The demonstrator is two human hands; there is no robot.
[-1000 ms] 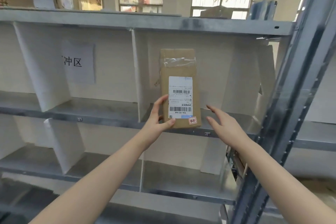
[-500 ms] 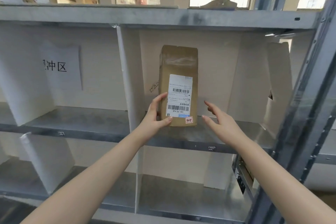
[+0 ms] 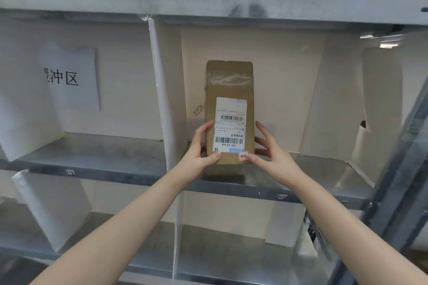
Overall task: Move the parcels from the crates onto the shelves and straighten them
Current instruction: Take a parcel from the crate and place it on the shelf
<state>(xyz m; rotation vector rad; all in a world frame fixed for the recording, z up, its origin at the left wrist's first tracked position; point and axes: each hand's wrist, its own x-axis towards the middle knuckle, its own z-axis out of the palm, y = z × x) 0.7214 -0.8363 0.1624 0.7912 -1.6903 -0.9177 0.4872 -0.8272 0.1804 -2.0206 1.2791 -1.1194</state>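
Observation:
A brown cardboard parcel (image 3: pixel 229 90) with a white shipping label stands upright on the metal shelf (image 3: pixel 301 176), in the bay marked 1-4. My left hand (image 3: pixel 199 152) grips its lower left edge, thumb across the front. My right hand (image 3: pixel 271 155) holds the lower right edge, thumb on the front near a small red sticker and fingers behind the parcel. The parcel's base rests on the shelf, a little in from the white divider (image 3: pixel 162 90) on its left.
A paper sign (image 3: pixel 69 78) hangs in the left bay. White foam dividers split each shelf level. A grey steel upright (image 3: pixel 403 169) runs down the right side. A lower shelf (image 3: pixel 220 250) lies beneath. Items sit on the top shelf (image 3: pixel 208 0).
My right hand has closed in from the right and taken hold of the parcel's lower right edge. The parcel has settled deeper onto the shelf, and the view has shifted closer.

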